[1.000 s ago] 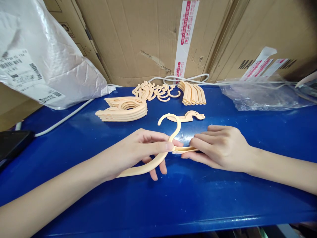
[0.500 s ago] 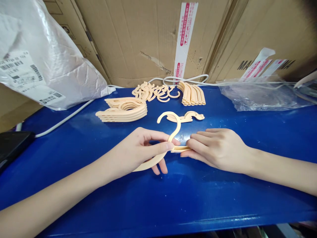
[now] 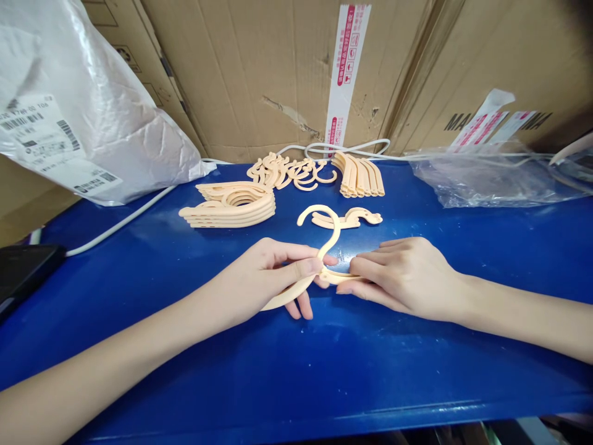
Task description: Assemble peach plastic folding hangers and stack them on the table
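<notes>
My left hand grips a peach plastic hanger piece with a hook; its curved arm runs back under my fingers. My right hand pinches a second peach hanger arm and presses its end against the hook piece where my thumbs meet. Both hands rest low over the blue table. Just behind the hook lies one loose peach part.
Farther back lie a stack of hanger arms, a pile of loose hooks and a row of curved pieces. A white plastic bag sits left, a clear bag right, cardboard boxes behind, a white cable and a black device at left.
Both hands have drawn slightly closer together and moved a little away from me with the hanger pieces; less of the left arm piece shows below my left hand.
</notes>
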A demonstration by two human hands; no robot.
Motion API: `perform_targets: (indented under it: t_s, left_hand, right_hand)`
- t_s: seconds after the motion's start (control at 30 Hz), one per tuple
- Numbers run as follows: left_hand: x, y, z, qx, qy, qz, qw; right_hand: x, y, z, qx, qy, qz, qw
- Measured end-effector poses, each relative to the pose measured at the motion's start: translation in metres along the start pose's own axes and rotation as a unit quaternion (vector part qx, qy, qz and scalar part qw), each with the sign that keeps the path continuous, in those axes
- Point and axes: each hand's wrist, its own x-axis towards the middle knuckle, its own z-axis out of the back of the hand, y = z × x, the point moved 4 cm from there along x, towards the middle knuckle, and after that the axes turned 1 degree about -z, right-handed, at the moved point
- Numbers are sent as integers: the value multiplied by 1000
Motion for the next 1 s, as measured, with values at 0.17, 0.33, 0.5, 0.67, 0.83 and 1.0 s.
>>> perform_targets:
  t_s: [0.17, 0.33, 0.5, 0.67, 0.83, 1.0]
  left_hand:
    - [1, 0, -1, -14, -3, 8, 1000]
    - [2, 2, -1, -7, -4, 9, 1000]
    - [1, 0, -2, 13, -12, -6, 1000]
    - [1, -3, -2, 42, -18, -23, 999]
    - [-1, -2, -1, 117, -23, -42, 992]
    - [-6, -4, -2, 316, -49, -50, 946]
  right_hand:
    - [0, -1, 0, 30, 14, -11, 999]
    - [-1, -2, 0, 38, 17, -13, 999]
    - [0, -2, 0, 44, 15, -16, 999]
    - [-1, -4, -1, 43, 16, -29, 999]
    - [-1, -4, -1, 58, 16, -37, 998]
    - [1, -6, -1, 67, 31, -53, 996]
